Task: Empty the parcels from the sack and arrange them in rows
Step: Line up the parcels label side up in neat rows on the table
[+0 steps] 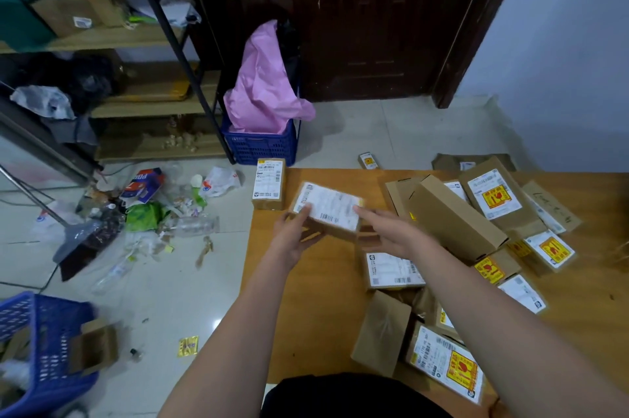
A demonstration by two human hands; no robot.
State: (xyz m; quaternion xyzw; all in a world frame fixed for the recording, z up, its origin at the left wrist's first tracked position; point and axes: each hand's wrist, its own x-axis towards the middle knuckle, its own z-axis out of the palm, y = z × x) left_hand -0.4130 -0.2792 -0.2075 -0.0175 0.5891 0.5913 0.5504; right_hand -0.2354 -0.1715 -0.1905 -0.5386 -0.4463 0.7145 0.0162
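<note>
One parcel (269, 183) stood at the tabletop's (306, 298) far left corner. Just right of it, a second parcel (327, 210) was held above the tabletop between the left hand (296, 233) and right hand (391, 230). A heap of parcels (476, 240) lay along the right side, from the far edge to the near edge. On the floor beyond the far left corner stood a crate (260, 145), with litter (153, 210) to its left.

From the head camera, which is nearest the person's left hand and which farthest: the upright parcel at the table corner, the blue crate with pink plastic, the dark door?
From the left hand:
1. Upright parcel, just beyond, at the table's far-left corner.
2. Blue crate, on the floor behind it.
3. Dark door, at the back wall.
</note>
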